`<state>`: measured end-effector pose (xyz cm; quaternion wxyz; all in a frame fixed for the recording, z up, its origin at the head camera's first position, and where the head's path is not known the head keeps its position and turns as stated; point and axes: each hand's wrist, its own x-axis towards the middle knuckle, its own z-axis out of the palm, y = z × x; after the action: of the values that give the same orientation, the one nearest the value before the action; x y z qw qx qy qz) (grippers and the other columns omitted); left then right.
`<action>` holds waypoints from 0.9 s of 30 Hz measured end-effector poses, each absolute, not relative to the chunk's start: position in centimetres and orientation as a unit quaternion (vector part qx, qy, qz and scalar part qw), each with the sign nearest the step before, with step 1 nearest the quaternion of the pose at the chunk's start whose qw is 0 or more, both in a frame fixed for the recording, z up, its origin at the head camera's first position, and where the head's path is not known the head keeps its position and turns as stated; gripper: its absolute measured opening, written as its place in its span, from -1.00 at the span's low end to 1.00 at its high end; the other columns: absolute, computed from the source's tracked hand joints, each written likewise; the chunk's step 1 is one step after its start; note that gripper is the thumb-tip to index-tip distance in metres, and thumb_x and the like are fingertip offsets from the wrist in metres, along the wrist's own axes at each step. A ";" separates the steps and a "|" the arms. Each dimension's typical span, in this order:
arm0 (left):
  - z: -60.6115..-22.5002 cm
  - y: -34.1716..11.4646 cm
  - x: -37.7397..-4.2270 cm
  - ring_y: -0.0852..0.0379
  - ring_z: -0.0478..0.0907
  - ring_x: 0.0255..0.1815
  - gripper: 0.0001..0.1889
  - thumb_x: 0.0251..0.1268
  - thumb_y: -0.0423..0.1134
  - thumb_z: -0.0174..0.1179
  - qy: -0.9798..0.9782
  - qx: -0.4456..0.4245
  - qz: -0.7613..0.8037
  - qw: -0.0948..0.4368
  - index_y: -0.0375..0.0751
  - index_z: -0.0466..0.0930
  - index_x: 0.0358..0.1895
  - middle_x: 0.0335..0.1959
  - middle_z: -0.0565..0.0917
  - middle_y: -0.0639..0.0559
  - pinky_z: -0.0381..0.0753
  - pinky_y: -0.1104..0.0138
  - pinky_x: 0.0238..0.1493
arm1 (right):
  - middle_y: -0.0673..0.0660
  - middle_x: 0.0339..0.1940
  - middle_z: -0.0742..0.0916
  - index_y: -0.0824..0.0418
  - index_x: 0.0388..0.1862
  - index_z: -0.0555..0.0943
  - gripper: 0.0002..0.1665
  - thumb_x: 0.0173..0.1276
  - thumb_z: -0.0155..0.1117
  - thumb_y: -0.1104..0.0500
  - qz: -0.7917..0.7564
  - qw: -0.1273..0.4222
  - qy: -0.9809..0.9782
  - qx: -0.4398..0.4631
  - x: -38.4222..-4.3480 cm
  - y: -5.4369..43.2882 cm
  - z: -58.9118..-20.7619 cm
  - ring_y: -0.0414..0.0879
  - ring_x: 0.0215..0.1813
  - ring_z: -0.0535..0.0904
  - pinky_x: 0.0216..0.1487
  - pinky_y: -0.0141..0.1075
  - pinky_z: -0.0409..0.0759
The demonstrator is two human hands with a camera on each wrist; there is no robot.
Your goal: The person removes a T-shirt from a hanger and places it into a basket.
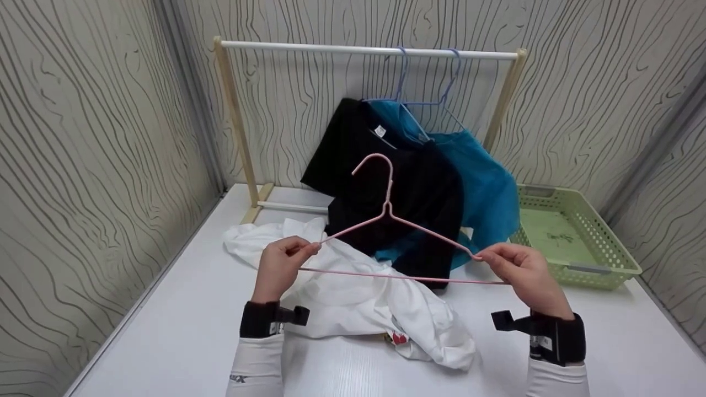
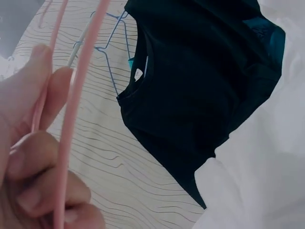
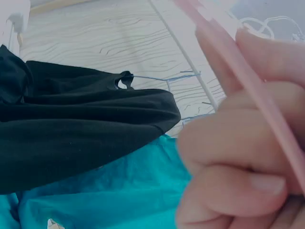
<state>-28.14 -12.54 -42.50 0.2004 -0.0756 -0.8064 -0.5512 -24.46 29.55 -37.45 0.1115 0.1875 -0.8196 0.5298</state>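
Observation:
A pink clothes hanger [image 1: 422, 227] is held up in the air between both hands, its hook at the top with the tip pointing left. My left hand [image 1: 282, 267] pinches its left end between thumb and fingers. The right end is pinched by my right hand [image 1: 518, 273]. Both wrist views show the pink wire close up, crossing in front of the curled fingers. Beneath the hanger a crumpled white garment [image 1: 353, 298] with a small red print [image 1: 398, 337] lies on the white table [image 1: 182, 331].
Behind, a rack with a white rail [image 1: 325, 48] and wooden posts carries a black T-shirt [image 1: 386, 171] and a teal garment [image 1: 491, 187] on blue hangers [image 1: 453, 77]. At the right stands a green perforated basket [image 1: 601, 278]. Patterned walls close in the back and sides.

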 end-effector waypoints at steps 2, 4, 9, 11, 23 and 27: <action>-42.7 -12.2 -28.3 0.28 0.32 -0.60 -0.80 0.27 -0.12 0.45 -0.806 -0.067 -0.551 0.204 -0.10 0.76 -0.46 -0.63 0.53 0.09 0.28 0.43 -0.46 | 0.04 -0.71 0.33 0.44 -0.16 0.72 -0.79 0.54 0.14 0.38 0.534 0.123 -0.816 0.186 -24.4 29.5 -37.4 -0.05 -0.65 0.19 -0.62 -0.24 0.20; -42.9 -11.9 -28.4 0.20 0.47 -0.48 -0.82 0.28 -0.11 0.45 -0.804 -0.058 -0.553 0.212 -0.13 0.74 -0.35 -0.53 0.55 0.08 0.40 0.39 -0.34 | 0.01 -0.71 0.33 0.41 -0.16 0.73 -0.80 0.54 0.16 0.36 0.530 0.134 -0.819 0.176 -24.4 29.4 -37.3 -0.10 -0.66 0.19 -0.63 -0.24 0.19; -43.7 -11.4 -28.9 -0.20 0.39 0.39 -0.28 0.31 -0.03 0.42 -0.810 -0.031 -0.542 0.222 -0.18 0.37 0.45 0.29 0.50 -0.29 0.44 -0.07 0.34 | -0.06 -0.70 0.34 0.39 -0.12 0.74 -0.76 0.58 0.17 0.26 0.528 0.161 -0.825 0.125 -24.3 29.7 -37.2 -0.13 -0.66 0.17 -0.62 -0.22 0.18; -44.2 -11.2 -29.2 -0.34 0.05 0.60 0.02 0.26 0.07 0.44 -0.829 -0.022 -0.520 0.204 -0.16 0.02 0.65 0.51 0.24 -0.40 0.18 -0.24 0.52 | -0.08 -0.69 0.34 0.39 -0.09 0.73 -0.73 0.59 0.17 0.23 0.536 0.174 -0.820 0.101 -24.3 29.9 -37.1 -0.13 -0.66 0.16 -0.61 -0.19 0.16; -49.0 -9.5 -30.2 -0.58 -0.37 0.65 0.23 0.07 0.17 0.53 -0.920 -0.029 -0.391 0.004 0.13 -0.15 0.71 0.70 -0.23 -0.40 -0.11 -0.59 0.40 | -0.05 -0.74 0.31 0.36 -0.03 0.75 -0.71 0.57 0.21 0.15 0.561 0.253 -0.787 0.043 -24.4 28.7 -37.2 -0.12 -0.71 0.11 -0.65 -0.16 0.07; -50.1 -9.3 -30.3 -0.58 -0.12 0.63 0.21 -0.09 0.12 0.62 -0.938 -0.018 -0.345 0.004 0.12 0.06 0.67 0.68 -0.06 -0.38 0.07 -0.58 0.35 | -0.21 -0.64 0.57 0.35 -0.07 0.76 -0.73 0.57 0.21 0.19 0.553 0.275 -0.785 0.047 -24.5 27.0 -37.3 -0.24 -0.62 0.30 -0.57 -0.35 0.21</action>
<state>-30.27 -9.27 -50.06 0.0040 -0.0183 -0.9383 -0.3453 -24.49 26.99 -37.30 0.2755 0.0470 -0.7850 0.5528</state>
